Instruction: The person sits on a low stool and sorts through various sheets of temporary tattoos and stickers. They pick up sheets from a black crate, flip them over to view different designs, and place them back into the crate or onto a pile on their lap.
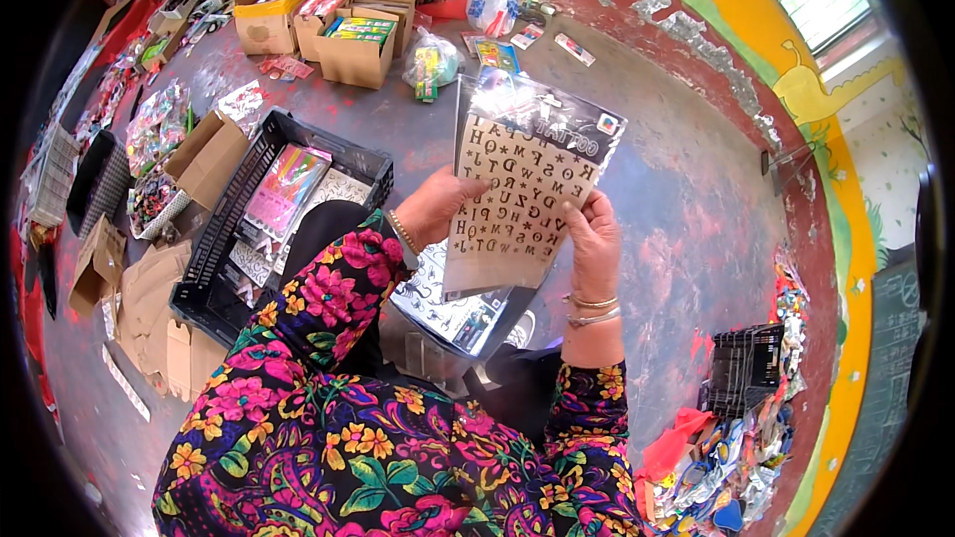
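Both hands hold up a tattoo sheet (512, 224) in a clear sleeve, tan with black letters and stars and a dark top band. My left hand (434, 205) grips its left edge, the fingers partly behind it. On the right edge, my right hand (594, 244) pinches it between thumb and fingers. More than one sheet may be there, as another edge shows at the upper left. Below the sheet, partly hidden by it, lies a stack of white sheets with black designs (453, 308). A black plastic crate (204, 259) at my left holds pink packets (284, 194) and patterned sheets.
Cardboard boxes (358, 55) with colourful packages stand along the far wall, beside a white plastic bag (487, 0). Opened cardboard (154, 303) and mixed goods lie on the left. A black basket (746, 363) and a heap of small items (726, 467) sit at the right.
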`<action>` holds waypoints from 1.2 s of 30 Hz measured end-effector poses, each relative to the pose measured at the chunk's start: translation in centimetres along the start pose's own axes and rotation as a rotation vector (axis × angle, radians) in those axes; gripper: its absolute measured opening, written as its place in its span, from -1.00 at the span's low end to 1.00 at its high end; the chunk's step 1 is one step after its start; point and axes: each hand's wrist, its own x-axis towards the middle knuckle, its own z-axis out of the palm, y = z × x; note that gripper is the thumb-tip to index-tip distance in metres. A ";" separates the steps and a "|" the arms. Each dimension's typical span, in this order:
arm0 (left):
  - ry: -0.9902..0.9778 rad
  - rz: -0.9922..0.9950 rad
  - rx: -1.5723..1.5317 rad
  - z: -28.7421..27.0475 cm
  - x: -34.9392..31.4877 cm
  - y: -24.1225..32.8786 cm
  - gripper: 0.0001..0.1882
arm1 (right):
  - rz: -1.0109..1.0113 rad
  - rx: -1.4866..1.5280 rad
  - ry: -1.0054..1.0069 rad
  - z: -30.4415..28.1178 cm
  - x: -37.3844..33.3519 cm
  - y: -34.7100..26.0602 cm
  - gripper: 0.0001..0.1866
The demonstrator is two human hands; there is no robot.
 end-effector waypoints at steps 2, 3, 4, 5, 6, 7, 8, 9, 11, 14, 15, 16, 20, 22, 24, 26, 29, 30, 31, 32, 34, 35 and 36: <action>-0.037 0.002 0.005 -0.2 -0.2 -0.1 -0.65 | 0.124 0.041 -0.032 -0.8 -0.1 -1.3 -0.73; -0.061 -0.023 0.000 -0.2 -0.4 0.1 -0.65 | 0.169 0.092 -0.005 -0.8 0.0 -1.7 -0.81; -0.090 -0.054 -0.006 0.4 -0.7 0.4 -0.64 | 0.209 0.105 -0.020 -1.6 0.0 -1.6 -0.80; -0.121 -0.085 -0.015 0.8 -1.0 0.6 -0.63 | 0.248 0.114 -0.033 -2.7 0.1 -1.5 -0.80; -0.133 -0.123 -0.043 1.2 -1.1 0.7 -0.61 | 0.286 0.123 -0.046 -3.9 0.2 -1.4 -0.80; -0.135 -0.153 -0.067 1.4 -1.2 1.0 -0.59 | 0.270 0.115 -0.077 -4.2 0.5 -1.4 -0.79; -0.138 -0.183 -0.091 1.4 -1.2 1.2 -0.57 | 0.267 0.154 -0.057 -4.1 0.5 -1.2 -0.79; -0.118 -0.164 -0.086 1.4 -1.0 1.0 -0.53 | 0.263 0.191 -0.037 -3.9 0.5 -1.0 -0.79; -0.108 -0.147 -0.137 1.5 -1.1 1.1 -0.53 | 0.257 0.248 -0.011 -3.2 0.4 -1.3 -0.80; -0.089 -0.139 -0.157 1.7 -1.4 1.4 -0.53 | 0.244 0.297 -0.010 -3.0 0.3 -1.4 -0.80; -0.079 -0.135 -0.150 1.8 -1.5 1.5 -0.53 | 0.243 0.305 -0.018 -3.1 0.3 -1.3 -0.80; -0.069 -0.131 -0.143 1.9 -1.5 1.5 -0.53 | 0.243 0.313 -0.027 -3.1 0.3 -1.3 -0.80; -0.047 -0.118 -0.185 1.7 -1.3 1.4 -0.56 | 0.229 0.351 -0.023 -2.8 0.2 -1.5 -0.80; -0.036 -0.079 -0.202 2.2 -1.8 1.9 -0.57 | 0.219 0.377 0.003 -2.6 0.1 -1.7 -0.81; -0.042 -0.084 -0.228 1.7 -1.5 1.6 -0.58 | 0.187 0.370 0.001 -2.5 0.1 -1.5 -0.78; -0.051 -0.077 -0.251 1.5 -1.4 1.4 -0.58 | 0.176 0.370 0.001 -2.6 0.0 -1.3 -0.76; -0.068 -0.055 -0.279 1.5 -1.2 1.2 -0.59 | 0.189 0.383 -0.006 -2.9 0.1 -1.2 -0.76; -0.076 -0.053 -0.288 1.6 -1.2 1.1 -0.59 | 0.193 0.388 -0.010 -2.9 0.1 -1.2 -0.76; -0.080 -0.047 -0.294 1.5 -1.2 1.2 -0.60 | 0.197 0.397 -0.019 -2.8 0.1 -1.2 -0.77; -0.090 -0.045 -0.319 1.5 -1.2 1.1 -0.60 | 0.203 0.406 -0.002 -2.8 0.1 -1.2 -0.77; -0.110 -0.040 -0.369 1.4 -1.0 1.0 -0.60 | 0.216 0.423 0.032 -2.7 0.1 -0.9 -0.78; -0.103 -0.030 -0.383 1.4 -1.0 1.1 -0.60 | 0.206 0.437 0.066 -2.8 0.2 -0.6 -0.77; -0.097 -0.020 -0.396 1.4 -1.1 1.2 -0.60 | 0.196 0.451 0.100 -3.1 0.3 -0.3 -0.77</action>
